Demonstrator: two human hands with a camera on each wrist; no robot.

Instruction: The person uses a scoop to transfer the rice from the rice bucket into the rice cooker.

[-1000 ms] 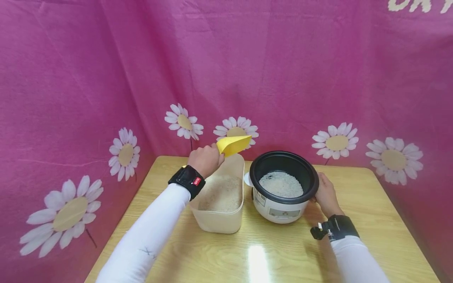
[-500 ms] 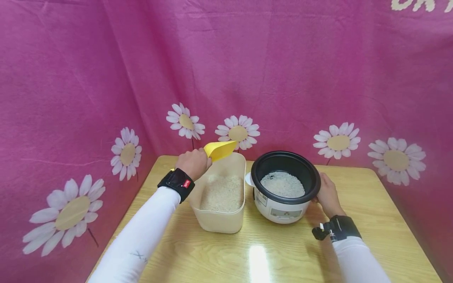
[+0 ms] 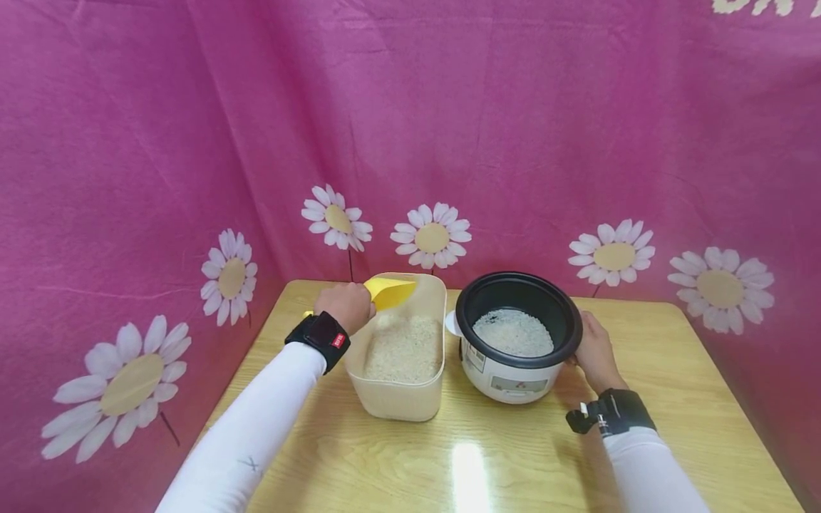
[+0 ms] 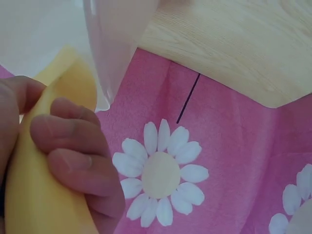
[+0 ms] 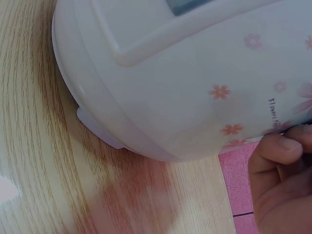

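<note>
My left hand (image 3: 348,306) grips a yellow scoop (image 3: 393,291) by its handle, over the left rim of a cream bin (image 3: 399,403). Loose rice (image 3: 404,353) covers the bin's bottom. In the left wrist view my fingers curl round the yellow handle (image 4: 41,190). To the bin's right stands a white rice cooker (image 3: 513,381) with a black inner pot, and more rice (image 3: 515,333) lies in it. The right hand (image 3: 595,353) is at the cooker's right side. In the right wrist view its curled fingers (image 5: 280,148) meet the flower-printed wall; the exact hold is partly hidden.
The wooden table (image 3: 410,463) carries the bin and cooker side by side, a narrow gap between them. A pink cloth (image 3: 410,128) with printed daisies hangs close behind and along both sides.
My left hand and the scoop have moved left and down, from above the bin's far right part to its left rim, the scoop dipping inside. The right hand stays at the cooker.
</note>
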